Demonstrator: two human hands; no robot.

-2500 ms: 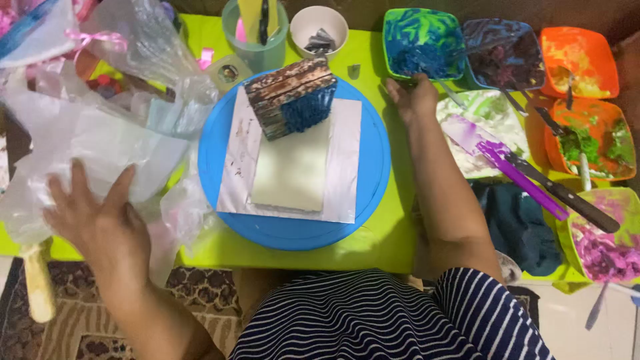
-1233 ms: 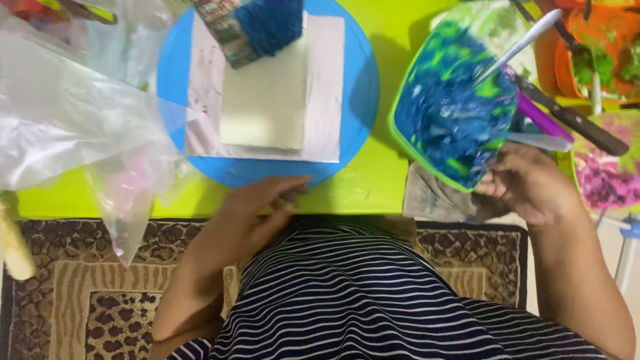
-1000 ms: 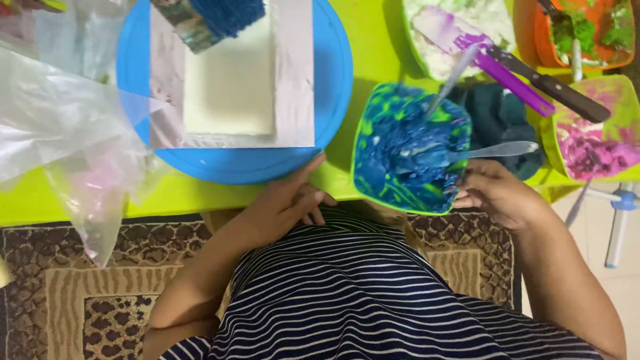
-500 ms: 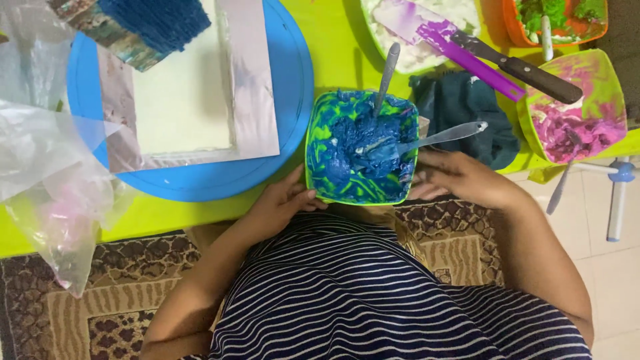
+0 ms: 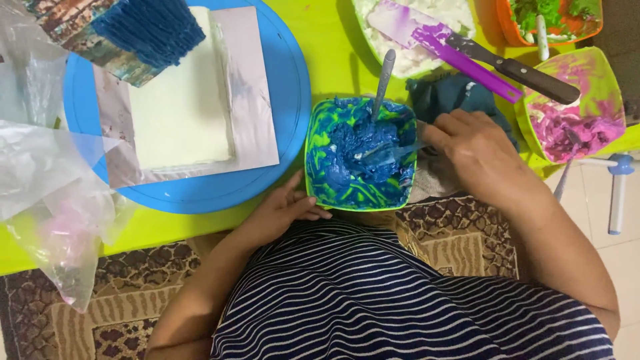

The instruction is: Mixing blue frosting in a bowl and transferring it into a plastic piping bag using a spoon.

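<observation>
Head view, left to right: crumpled clear plastic bags (image 5: pixel 47 193) lie at the left edge of my lime-green tabletop (image 5: pixel 320 40). Next comes the round blue board (image 5: pixel 280 100), carrying a pale rectangular slab (image 5: pixel 180 113) on a silvery sheet, with a blue-topped block (image 5: pixel 150 30) at its far end.

My left hand (image 5: pixel 283 210) is loosely open, fingers curled against the near left corner of the square green bowl (image 5: pixel 313 143) and steadying it at the tabletop's near edge, right in front of me. The bowl is full of thick blue cream (image 5: pixel 363 150) streaked with green, and a metal utensil handle (image 5: pixel 383 77) stands up out of it at the back.

My right hand (image 5: pixel 477 150) is closed round a small utensil whose end (image 5: pixel 383 157) sits in the cream; the grip itself is hidden under my fingers. To stir well, I judge I should keep the left hand braced on the rim so the bowl does not slide off the edge, and scrape along the walls, where the green streaks sit.

Beyond lie a dark teal cloth (image 5: pixel 460 93), a bowl of white cream (image 5: pixel 417 27) with a purple-smeared spatula (image 5: pixel 467 50) across it, an orange bowl (image 5: pixel 553 17) of green, and a light green bowl (image 5: pixel 577 107) smeared with pink-purple cream.
</observation>
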